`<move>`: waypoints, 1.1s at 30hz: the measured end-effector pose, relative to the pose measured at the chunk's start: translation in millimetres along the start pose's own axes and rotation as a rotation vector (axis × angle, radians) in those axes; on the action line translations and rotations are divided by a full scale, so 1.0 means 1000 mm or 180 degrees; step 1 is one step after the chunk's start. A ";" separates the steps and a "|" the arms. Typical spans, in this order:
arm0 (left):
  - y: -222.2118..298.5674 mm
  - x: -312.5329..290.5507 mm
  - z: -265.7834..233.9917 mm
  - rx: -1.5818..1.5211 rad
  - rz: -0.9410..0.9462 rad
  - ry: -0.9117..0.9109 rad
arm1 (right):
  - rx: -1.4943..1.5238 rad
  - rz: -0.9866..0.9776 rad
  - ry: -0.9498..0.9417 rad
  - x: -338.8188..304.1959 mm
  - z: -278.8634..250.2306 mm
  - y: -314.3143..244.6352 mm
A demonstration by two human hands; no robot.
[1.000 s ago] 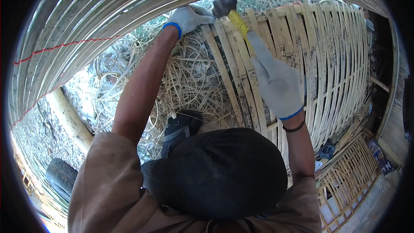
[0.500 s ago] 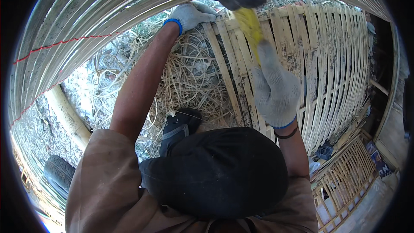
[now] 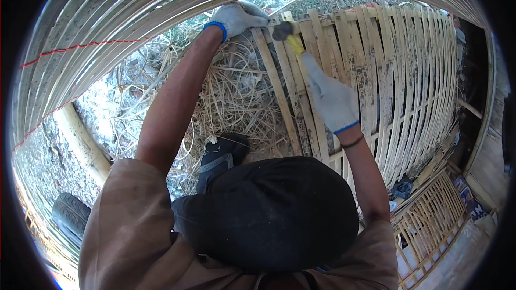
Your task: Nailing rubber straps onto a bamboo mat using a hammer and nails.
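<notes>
My right hand (image 3: 332,99), in a pale knitted glove with a blue cuff, is closed around the yellow handle of a hammer (image 3: 294,44). The dark hammer head (image 3: 282,30) is down at the far edge of a bamboo slat panel (image 3: 355,48), close to the top of its left-hand slats. At the panel's far left corner, my gloved left hand (image 3: 235,20) is closed about the end of the crosspiece, its fingertips partly hidden. The outermost slat (image 3: 277,83) slants from beside that hand toward me.
A curved wall of long bamboo strips (image 3: 107,37) laced with red cord rises at the left and far side. Dry shavings (image 3: 236,91) litter the ground beside my shoe (image 3: 223,156). A bamboo pole (image 3: 80,139), a tyre (image 3: 72,215) and a smaller bamboo lattice (image 3: 430,220) lie around.
The hammer has swung down from a raised position onto the panel's far edge, my right hand lowering with it. My left hand has stayed at the corner.
</notes>
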State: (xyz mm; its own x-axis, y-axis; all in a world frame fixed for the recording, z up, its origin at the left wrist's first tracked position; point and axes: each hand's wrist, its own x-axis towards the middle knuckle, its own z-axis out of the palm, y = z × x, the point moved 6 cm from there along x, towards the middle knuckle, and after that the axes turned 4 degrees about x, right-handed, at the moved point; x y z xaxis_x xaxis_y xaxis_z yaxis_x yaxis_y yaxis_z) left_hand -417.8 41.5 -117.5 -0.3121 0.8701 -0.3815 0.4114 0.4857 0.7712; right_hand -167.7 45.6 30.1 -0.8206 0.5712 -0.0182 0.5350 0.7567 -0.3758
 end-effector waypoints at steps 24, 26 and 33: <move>-0.065 0.050 0.026 0.0331 0.0701 -0.0201 | -0.0095 -0.0924 -0.0109 0.024 -0.049 -0.066; -0.066 0.053 0.026 0.0093 0.0802 -0.0132 | 0.0112 -0.0938 -0.0251 0.031 -0.042 -0.065; -0.032 0.024 0.011 0.0331 0.0440 -0.0103 | -0.0963 -0.0049 -0.1395 0.059 -0.032 -0.034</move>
State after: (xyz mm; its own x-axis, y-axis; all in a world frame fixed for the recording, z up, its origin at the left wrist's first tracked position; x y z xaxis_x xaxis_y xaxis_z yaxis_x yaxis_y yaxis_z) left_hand -429.5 47.8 -156.9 -0.2195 0.9306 -0.2929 0.5354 0.3658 0.7613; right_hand -227.7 63.1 71.5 -0.8012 0.4217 -0.4245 0.5031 0.8589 -0.0964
